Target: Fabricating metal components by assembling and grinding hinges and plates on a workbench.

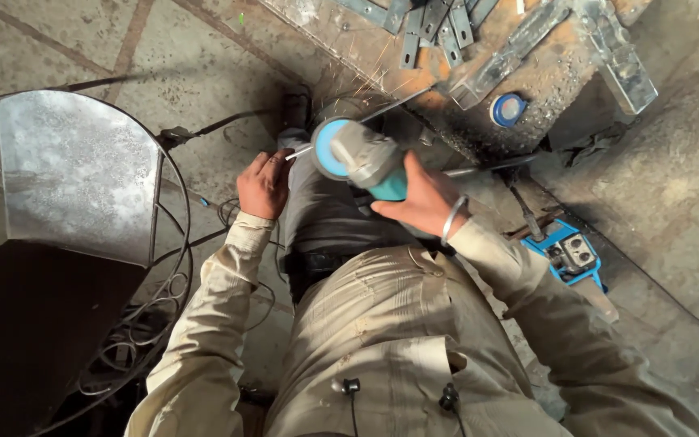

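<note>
Rusty workbench (519,89) — paved stone floor (204,48).

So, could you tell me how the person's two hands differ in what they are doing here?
The right hand wraps the teal body of the angle grinder and bears a metal bangle at the wrist; the left hand has no bangle and pinches a thin metal rod. The right hand sits nearer the rusty workbench, the left nearer the round wire frame. Both are bare, with beige sleeves.
</note>
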